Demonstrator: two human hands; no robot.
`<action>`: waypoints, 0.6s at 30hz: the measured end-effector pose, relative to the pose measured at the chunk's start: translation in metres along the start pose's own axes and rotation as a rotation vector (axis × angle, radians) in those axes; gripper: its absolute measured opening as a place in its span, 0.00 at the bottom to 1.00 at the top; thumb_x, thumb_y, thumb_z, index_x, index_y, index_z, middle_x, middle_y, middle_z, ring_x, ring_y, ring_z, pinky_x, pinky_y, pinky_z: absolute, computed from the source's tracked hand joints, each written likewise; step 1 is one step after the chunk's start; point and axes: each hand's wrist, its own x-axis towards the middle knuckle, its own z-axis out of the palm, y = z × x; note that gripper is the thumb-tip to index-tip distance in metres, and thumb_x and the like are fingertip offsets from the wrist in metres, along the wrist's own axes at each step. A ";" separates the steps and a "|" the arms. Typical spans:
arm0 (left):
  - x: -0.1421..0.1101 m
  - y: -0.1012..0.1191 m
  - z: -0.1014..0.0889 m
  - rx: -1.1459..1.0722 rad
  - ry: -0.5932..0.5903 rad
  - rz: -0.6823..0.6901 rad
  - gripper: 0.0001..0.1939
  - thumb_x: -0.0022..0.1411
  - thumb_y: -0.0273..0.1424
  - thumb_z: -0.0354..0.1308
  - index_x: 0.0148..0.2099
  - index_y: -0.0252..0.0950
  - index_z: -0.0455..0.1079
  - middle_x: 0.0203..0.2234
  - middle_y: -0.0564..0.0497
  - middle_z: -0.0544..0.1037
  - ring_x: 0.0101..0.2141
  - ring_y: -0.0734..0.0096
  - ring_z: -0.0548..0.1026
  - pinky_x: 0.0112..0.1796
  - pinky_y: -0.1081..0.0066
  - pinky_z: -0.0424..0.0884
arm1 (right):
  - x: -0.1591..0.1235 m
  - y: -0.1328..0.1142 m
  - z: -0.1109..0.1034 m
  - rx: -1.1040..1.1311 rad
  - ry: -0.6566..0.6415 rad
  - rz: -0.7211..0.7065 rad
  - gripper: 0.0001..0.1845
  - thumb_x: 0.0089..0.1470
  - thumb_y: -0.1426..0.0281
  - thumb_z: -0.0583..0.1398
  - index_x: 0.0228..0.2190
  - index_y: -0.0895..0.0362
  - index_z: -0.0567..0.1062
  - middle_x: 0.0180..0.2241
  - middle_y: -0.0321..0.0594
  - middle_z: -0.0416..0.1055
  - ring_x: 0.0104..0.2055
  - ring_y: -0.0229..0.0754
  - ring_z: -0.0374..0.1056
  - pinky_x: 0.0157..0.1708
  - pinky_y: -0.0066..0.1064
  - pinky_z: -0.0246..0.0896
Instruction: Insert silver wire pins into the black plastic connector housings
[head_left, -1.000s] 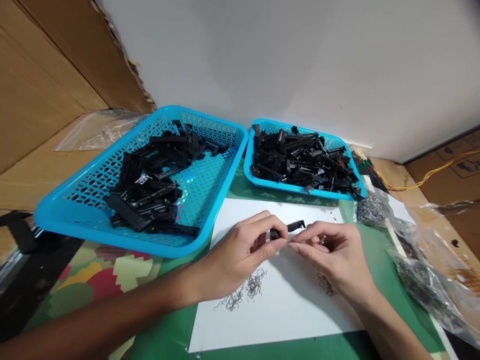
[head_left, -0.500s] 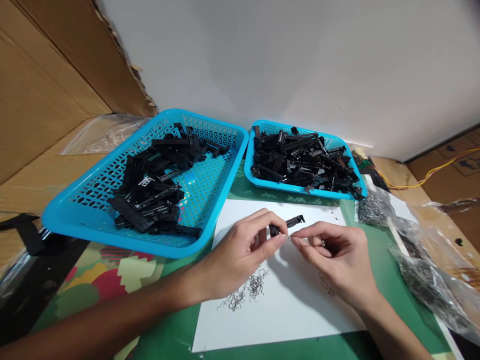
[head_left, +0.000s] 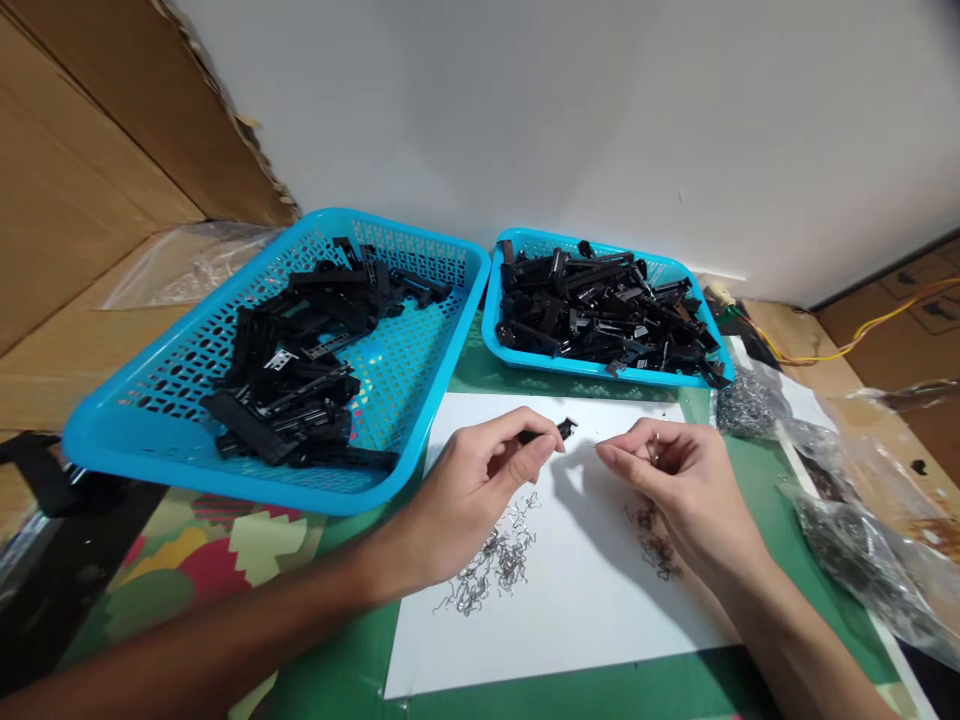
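Observation:
My left hand [head_left: 487, 480] is closed around a black plastic part [head_left: 568, 428], whose hooked end sticks out past the fingertips. To its right, my right hand [head_left: 675, 470] is closed in a pinch. Something tiny may be at its fingertips, too small to name, and a small shiny bit shows among the other fingers. The hands are a short gap apart over a white sheet [head_left: 585, 640]. Small bent wire springs [head_left: 502, 560] lie in a loose heap below my left hand. Darker small wire pieces [head_left: 656, 545] lie partly hidden beside my right hand.
A large blue basket [head_left: 420, 465] holding black plastic parts stands at left. A smaller blue basket [head_left: 600, 367], full of similar parts, stands behind the sheet. Plastic bags of small metal pieces [head_left: 750, 402] lie at right, near a yellow wire [head_left: 847, 355]. A white wall rises behind.
My hands have drawn apart, the right one moving right. The black part has turned in my left hand and now shows less. More of the dark wire pieces are visible.

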 end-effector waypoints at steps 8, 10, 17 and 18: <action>-0.001 -0.002 0.000 -0.098 -0.042 0.110 0.12 0.72 0.38 0.63 0.49 0.43 0.64 0.37 0.57 0.71 0.32 0.75 0.68 0.33 0.73 0.64 | -0.021 -0.006 0.020 -0.326 0.129 -0.595 0.03 0.56 0.75 0.68 0.31 0.56 0.82 0.17 0.27 0.61 0.17 0.30 0.51 0.16 0.24 0.46; -0.001 -0.003 -0.001 -0.106 -0.079 0.121 0.11 0.72 0.36 0.63 0.48 0.42 0.64 0.36 0.57 0.71 0.31 0.76 0.67 0.33 0.74 0.64 | -0.022 -0.005 0.021 -0.355 0.118 -0.705 0.05 0.56 0.78 0.68 0.33 0.56 0.82 0.17 0.27 0.63 0.17 0.29 0.52 0.16 0.23 0.48; -0.002 -0.003 -0.002 -0.081 -0.115 0.109 0.10 0.73 0.36 0.63 0.49 0.42 0.64 0.37 0.55 0.75 0.34 0.74 0.70 0.33 0.73 0.64 | -0.021 -0.001 0.018 -0.361 0.028 -0.764 0.06 0.57 0.79 0.68 0.35 0.57 0.81 0.18 0.27 0.66 0.17 0.29 0.56 0.16 0.22 0.52; -0.002 -0.003 -0.002 -0.076 -0.119 0.104 0.10 0.73 0.36 0.62 0.49 0.42 0.64 0.37 0.55 0.75 0.34 0.74 0.70 0.33 0.73 0.63 | -0.021 -0.001 0.018 -0.351 0.020 -0.757 0.07 0.57 0.80 0.68 0.35 0.57 0.81 0.18 0.27 0.67 0.17 0.29 0.56 0.16 0.21 0.52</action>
